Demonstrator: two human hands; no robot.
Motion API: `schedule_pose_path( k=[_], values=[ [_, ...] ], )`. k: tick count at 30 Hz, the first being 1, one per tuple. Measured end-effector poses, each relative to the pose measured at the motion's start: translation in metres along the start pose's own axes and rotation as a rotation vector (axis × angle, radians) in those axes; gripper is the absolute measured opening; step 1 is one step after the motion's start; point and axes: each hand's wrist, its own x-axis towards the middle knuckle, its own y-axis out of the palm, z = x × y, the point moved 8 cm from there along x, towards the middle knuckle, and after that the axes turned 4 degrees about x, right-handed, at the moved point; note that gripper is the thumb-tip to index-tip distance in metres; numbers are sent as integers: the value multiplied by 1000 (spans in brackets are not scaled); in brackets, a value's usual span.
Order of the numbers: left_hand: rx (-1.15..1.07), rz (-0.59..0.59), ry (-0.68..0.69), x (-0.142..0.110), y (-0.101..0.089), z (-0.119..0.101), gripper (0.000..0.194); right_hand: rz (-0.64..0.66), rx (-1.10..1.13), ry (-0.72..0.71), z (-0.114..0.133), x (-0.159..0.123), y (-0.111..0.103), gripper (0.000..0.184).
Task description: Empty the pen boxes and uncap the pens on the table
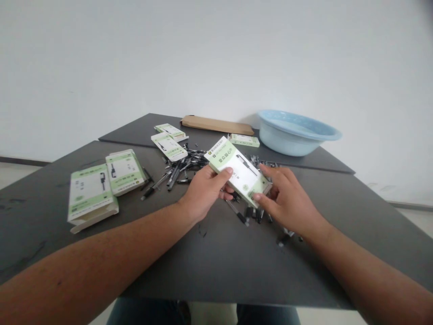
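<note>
Between my two hands, tilted above the table, is a white and green pen box (237, 169) with a pen printed on its face. My left hand (206, 187) grips its left side, thumb on the front. At the lower right end, my right hand (287, 194) pinches the box with thumb and fingers. Loose black and clear pens (176, 174) lie in a heap behind and beneath the box, partly hidden by it and my hands.
Two pen boxes lie at the left, the nearer one (89, 192) with an open end flap. More pen boxes (169, 146) lie farther back, one (245, 140) near the blue basin (294, 133). A flat brown cardboard piece (216, 124) rests along the back of the dark table (216, 266).
</note>
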Motion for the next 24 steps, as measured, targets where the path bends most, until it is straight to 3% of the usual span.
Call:
schedule_pose_path(
  k=[7, 11, 14, 17, 21, 24],
  values=[
    [-44, -97, 14, 7, -13, -4, 30, 176, -272, -63, 27, 36, 22, 99],
    [-76, -145, 40, 14, -23, -7, 38, 260, -306, -88, 27, 73, 38, 86],
    [-108, -171, 7, 13, -23, -1, 46, 247, -322, -86, 11, 118, 42, 80],
    [-105, -113, -45, 7, -12, 7, 49, 287, -374, -41, -15, 174, 54, 86],
    [-22, -71, -39, 3, -4, 11, 49, 379, -439, -20, -36, 244, 88, 81],
    [28, -80, -26, 4, -6, 12, 48, 417, -466, -12, -42, 282, 122, 80]
  ],
)
